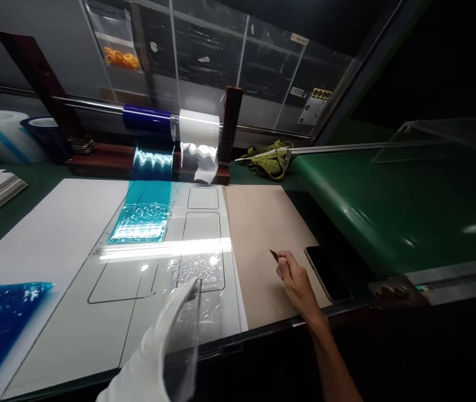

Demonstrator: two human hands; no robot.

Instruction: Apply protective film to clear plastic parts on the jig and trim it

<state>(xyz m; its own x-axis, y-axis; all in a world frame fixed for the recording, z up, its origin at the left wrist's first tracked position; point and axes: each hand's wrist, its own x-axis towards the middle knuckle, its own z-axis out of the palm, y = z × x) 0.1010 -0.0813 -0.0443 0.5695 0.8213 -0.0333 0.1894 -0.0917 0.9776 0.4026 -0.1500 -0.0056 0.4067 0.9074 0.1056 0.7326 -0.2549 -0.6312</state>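
Note:
My right hand [295, 280] is closed around a small dark blade [273, 255], its tip pointing up and left above the brown board [258, 223]. My left hand [169, 321], covered in white, reaches in from the bottom, with its fingertips pinched on the edge of a clear film sheet [187, 357] that hangs down. Its individual fingers are hard to make out. Beneath it lies a glossy sheet marked with black rectangles [95, 329]. On that sheet rest a strip of blue film [148, 209] and wrinkled clear film [200, 268].
A blue film roll [148, 120] and a clear film roll [199, 125] hang on a metal rod between wooden posts. A phone [325, 273] lies right of the board, beside a green conveyor belt [409, 195]. Blue film pieces [3, 329] lie at lower left.

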